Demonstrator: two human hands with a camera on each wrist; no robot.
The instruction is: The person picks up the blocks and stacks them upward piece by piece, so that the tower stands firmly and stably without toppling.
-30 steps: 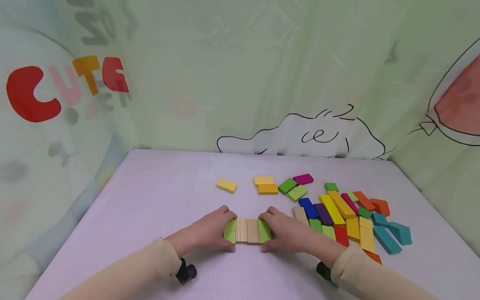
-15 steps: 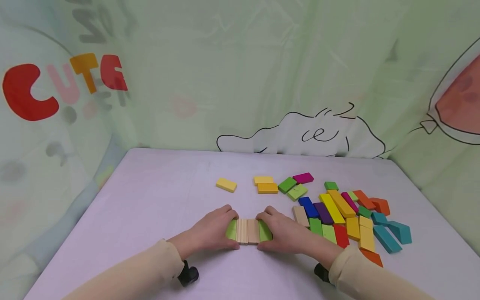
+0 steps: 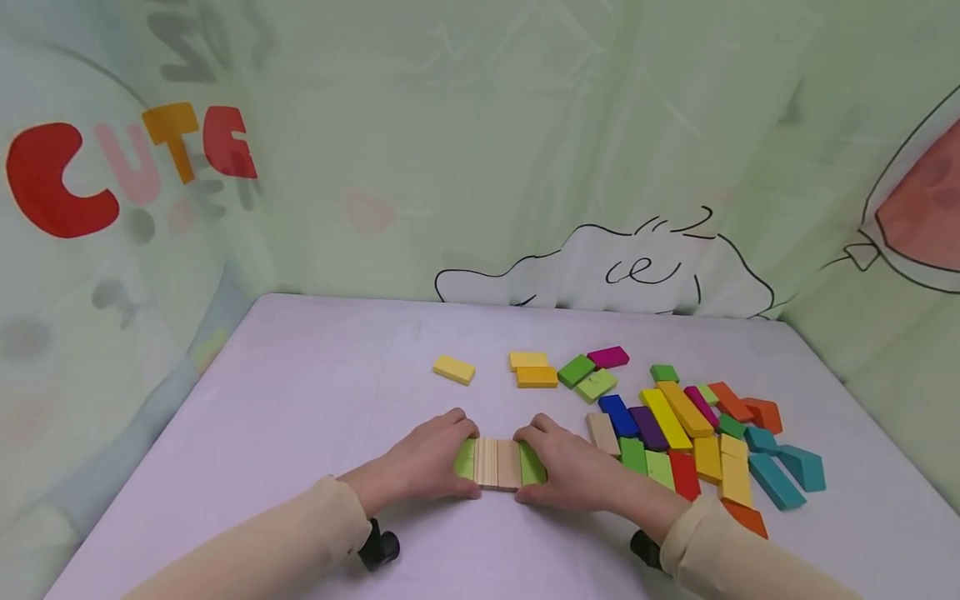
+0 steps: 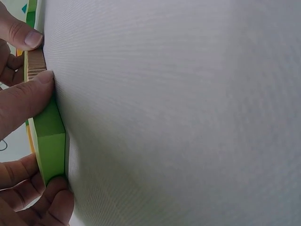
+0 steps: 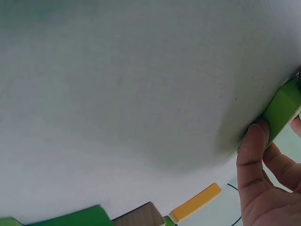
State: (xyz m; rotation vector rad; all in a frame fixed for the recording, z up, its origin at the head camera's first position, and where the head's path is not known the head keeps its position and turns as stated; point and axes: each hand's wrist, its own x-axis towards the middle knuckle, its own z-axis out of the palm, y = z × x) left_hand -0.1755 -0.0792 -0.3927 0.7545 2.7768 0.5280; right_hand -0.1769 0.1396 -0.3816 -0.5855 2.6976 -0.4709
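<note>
In the head view a short row of wooden blocks lies on the table between both hands. A light green block [image 3: 465, 460] forms its left end, then come striped natural wood pieces [image 3: 486, 463], a plain wood block [image 3: 509, 463] and another light green block [image 3: 533, 464]. My left hand [image 3: 429, 460] pinches the left green block, thumb on the near side and fingers on the far side. The right hand [image 3: 573, 468] holds the right green block in the same way. The left wrist view shows the left green block's angled outer end [image 4: 51, 150] between thumb and fingers.
Several coloured blocks are spread at the right, among them a blue block [image 3: 618, 416], a red block [image 3: 683, 475] and a teal block [image 3: 777, 481]. Farther back lie yellow blocks [image 3: 453, 369] and green ones [image 3: 577, 370]. A printed curtain [image 3: 480, 150] surrounds the lilac tabletop [image 3: 315, 367].
Both hands have shifted slightly inward over the row, the thumbs now closer to each other. The loose blocks have stayed where they lay.
</note>
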